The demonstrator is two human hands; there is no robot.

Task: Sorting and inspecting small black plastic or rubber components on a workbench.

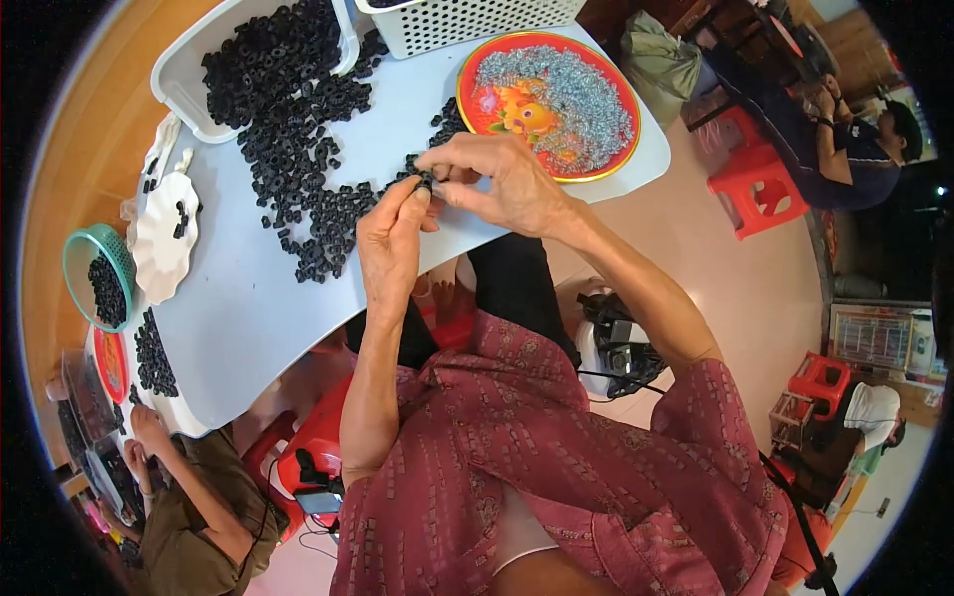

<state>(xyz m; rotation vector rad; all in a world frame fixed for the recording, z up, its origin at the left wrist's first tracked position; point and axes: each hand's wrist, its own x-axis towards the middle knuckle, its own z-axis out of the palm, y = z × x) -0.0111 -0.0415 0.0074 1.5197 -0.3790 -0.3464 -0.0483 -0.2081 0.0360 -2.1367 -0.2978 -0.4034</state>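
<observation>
Both hands meet over the near edge of the light table (248, 338), fingertips together at a small black plastic part (424, 183). My left hand (390, 241) pinches it between thumb and fingers from below. From the right, my right hand (512, 184) closes thumb and forefinger on the same part; its finer details are hidden by the fingers. Just left of the hands spreads a heap of small black parts (288, 164). Behind my right hand lies a red plate (465, 87) with a flower pattern, holding many tiny silvery pieces (596, 99).
A white tub (177, 87) spills black parts at the back left, beside a white perforated basket (477, 25). Along the left stand a scalloped white plate (164, 243) and a teal basket (121, 260). A co-worker (199, 507) works at lower left; red stools (760, 184) stand right.
</observation>
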